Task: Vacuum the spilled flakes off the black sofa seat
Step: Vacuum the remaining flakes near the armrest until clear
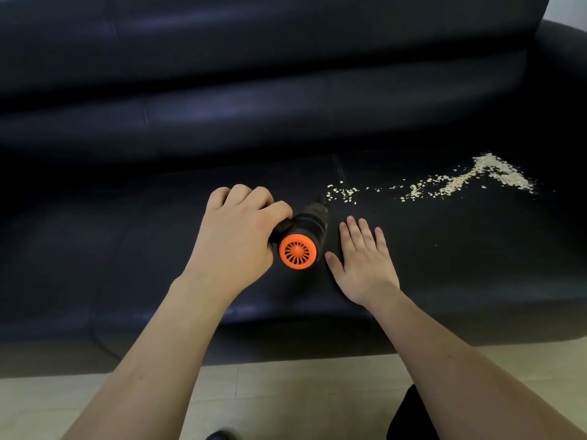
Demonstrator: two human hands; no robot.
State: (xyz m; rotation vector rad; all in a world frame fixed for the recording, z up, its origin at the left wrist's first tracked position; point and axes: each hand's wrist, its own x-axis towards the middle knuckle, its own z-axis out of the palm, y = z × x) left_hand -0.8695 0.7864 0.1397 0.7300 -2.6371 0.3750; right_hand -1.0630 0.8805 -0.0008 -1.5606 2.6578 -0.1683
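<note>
Black leather-look sofa seat [444, 249] fills the view, backrest [254, 74] behind it, pale tile floor [286, 385] along the bottom. The spilled flakes [457, 181] run in a trail across the right half of the seat: thin scatter near the middle seam, thickest pile at the far right end w/ a little hook shape at the top.

Your left hand [236, 231] grips the handheld vacuum [301, 238], fingers curled round the handle. The orange vent end faces you, and the nozzle points away toward the near end of the trail, just short of the first flakes. Your right hand [362, 263] lies flat on the cushion just beside the vac body, fingers straight and slightly spread, holding nothing.

Looks like you're right at the start of the pass, basically all the flakes are still there imo. Can't tell if the motor's on.

Next move prob: nudge the nozzle fwd into the thin scatter, then sweep right along the trail to the big pile. Keep the tip low and go slow so you don't push flakes ahead of you or into the seam.
</note>
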